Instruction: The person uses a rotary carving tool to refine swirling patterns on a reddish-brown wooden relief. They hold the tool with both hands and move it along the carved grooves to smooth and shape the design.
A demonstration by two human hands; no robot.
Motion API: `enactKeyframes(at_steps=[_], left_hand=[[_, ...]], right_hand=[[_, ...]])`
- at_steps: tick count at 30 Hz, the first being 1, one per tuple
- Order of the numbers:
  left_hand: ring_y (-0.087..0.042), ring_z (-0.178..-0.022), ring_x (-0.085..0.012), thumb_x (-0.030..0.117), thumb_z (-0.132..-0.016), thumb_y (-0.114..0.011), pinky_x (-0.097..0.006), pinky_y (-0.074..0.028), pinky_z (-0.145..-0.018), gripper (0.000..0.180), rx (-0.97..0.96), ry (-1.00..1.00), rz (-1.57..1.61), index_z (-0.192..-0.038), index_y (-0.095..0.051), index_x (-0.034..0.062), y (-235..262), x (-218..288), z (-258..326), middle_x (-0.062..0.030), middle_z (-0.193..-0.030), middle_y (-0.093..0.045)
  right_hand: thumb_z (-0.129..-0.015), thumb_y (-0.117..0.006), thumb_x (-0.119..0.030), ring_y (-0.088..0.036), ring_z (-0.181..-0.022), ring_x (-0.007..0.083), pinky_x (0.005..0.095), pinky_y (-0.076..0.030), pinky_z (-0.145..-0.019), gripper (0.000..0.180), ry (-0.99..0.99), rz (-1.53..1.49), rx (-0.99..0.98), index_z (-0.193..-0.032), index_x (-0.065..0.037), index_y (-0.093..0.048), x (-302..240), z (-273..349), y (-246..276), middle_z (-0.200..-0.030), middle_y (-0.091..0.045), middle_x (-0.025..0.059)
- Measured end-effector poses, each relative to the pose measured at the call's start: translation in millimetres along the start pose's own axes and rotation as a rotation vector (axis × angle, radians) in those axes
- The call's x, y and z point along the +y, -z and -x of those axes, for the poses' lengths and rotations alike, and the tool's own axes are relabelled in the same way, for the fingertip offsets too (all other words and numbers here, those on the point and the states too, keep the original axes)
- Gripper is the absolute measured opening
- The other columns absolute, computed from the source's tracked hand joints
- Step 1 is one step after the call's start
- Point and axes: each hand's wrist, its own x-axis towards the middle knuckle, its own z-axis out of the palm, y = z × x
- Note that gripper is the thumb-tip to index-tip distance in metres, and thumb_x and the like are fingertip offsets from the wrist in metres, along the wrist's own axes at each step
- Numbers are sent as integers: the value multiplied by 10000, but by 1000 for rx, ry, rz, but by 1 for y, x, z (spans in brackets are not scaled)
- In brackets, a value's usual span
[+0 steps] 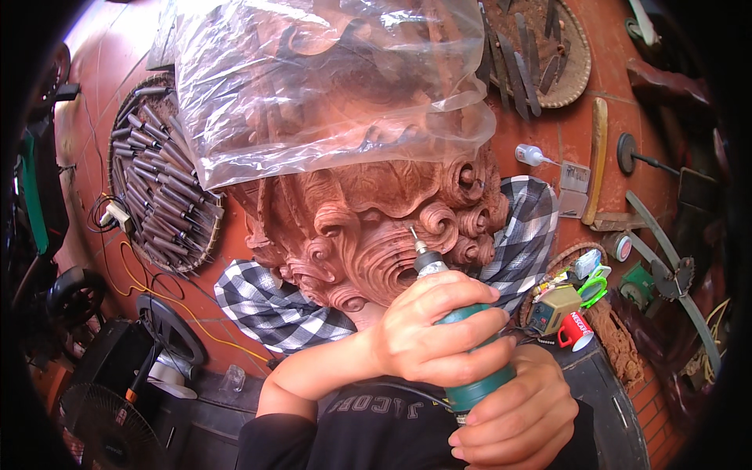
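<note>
Left hand [439, 325] wraps the green tool [481, 390], carved wood [356, 251] just beyond.

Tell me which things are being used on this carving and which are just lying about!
In use:
green power tool, held by left hand and right hand
carved wood

Likely just lying about:
red mug
small bottle
piled handled tools

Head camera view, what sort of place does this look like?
Likely a woodcarving workshop, judging by a large reddish-brown carving with scroll shapes, a green rotary tool pointed at it, and a round tray packed with chisel-like tools.
</note>
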Motion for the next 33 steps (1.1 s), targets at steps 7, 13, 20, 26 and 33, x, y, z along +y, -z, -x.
enactKeyframes(at_steps=[7,13,20,26,33], left_hand=[[-696,-987,-312,156,-792,-759,-400,-582,-739,288,-3,-9,28,-1074,-704,133,-3,-2,0,-88,-1091,-724],[-689,-1002,-314,167,-812,-738,-406,-586,-747,270,-25,1,-28,-1079,-706,141,11,2,1,-89,-1101,-723],[-680,-1026,-309,147,-798,-762,-406,-593,-745,305,-42,38,-67,-1097,-701,152,22,10,5,-78,-1113,-724],[-677,-1031,-305,138,-795,-772,-405,-598,-739,321,-52,46,-60,-1106,-695,149,22,7,4,-80,-1127,-719],[-682,-1035,-307,150,-795,-763,-411,-594,-760,320,-49,28,-29,-1108,-695,149,14,4,0,-78,-1129,-718]], right_hand=[[-818,-678,-48,-737,-677,227,340,-598,-641,140,-9,41,10,-679,-50,-657,-4,1,0,-743,-735,116],[-798,-681,-42,-720,-632,226,344,-593,-601,145,-44,-20,34,-659,-59,-644,-2,-3,-10,-716,-722,118],[-805,-675,-67,-701,-583,232,346,-584,-571,190,-9,-70,146,-622,-52,-625,4,-4,-26,-666,-702,131],[-788,-685,-63,-694,-572,230,349,-586,-571,183,-71,-79,156,-615,-45,-629,0,-1,-27,-660,-700,129],[-750,-721,-26,-714,-611,233,354,-605,-598,130,-85,-25,77,-646,-40,-644,-6,-3,-13,-692,-712,123]])
